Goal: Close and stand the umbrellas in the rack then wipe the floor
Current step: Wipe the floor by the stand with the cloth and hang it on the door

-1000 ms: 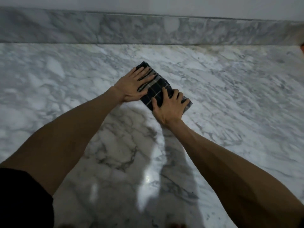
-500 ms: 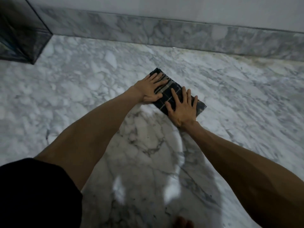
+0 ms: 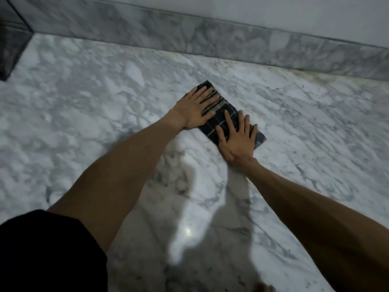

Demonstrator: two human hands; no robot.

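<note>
Both hands flat, fingers spread: left hand (image 3: 196, 108) and right hand (image 3: 237, 140) press a folded plaid cloth (image 3: 226, 114) on the marble floor (image 3: 105, 102) near the baseboard (image 3: 210, 36). Probably soft, light, slides easily; hold by palm pressure.

Left hand (image 3: 194, 109) and right hand (image 3: 239, 140) flat on folded plaid cloth (image 3: 224, 114) on marble floor (image 3: 84, 114), near the baseboard (image 3: 189, 32).
</note>
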